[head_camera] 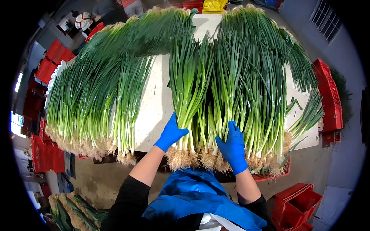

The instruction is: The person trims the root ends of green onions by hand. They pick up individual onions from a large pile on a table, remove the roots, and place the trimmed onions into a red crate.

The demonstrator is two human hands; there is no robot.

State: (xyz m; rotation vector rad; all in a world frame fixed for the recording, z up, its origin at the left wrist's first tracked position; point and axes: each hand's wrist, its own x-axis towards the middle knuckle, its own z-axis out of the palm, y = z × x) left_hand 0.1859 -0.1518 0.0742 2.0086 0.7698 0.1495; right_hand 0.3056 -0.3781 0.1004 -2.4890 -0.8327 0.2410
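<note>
Leeks or large green onions with roots lie in rows on a pale table (153, 101), their roots along the near edge. My left hand (172, 133), in a blue glove, rests against the left side of a bunch of them (185, 109), thumb across the white stems and fingers apart. My right hand (233, 147), gloved the same way, lies on the stems of the bunches (228, 115) to the right, its thumb apart from its fingers. Whether its fingers close around any stems cannot be told. Another row (83, 106) lies at the left.
More green onions lie along the far side, roots outward. Red plastic crates stand right (328, 95), lower right (297, 205) and left (47, 153). Bunches with roots (75, 210) lie at lower left. Other people stand beyond the table at upper left. A yellow item (214, 6) is at the far edge.
</note>
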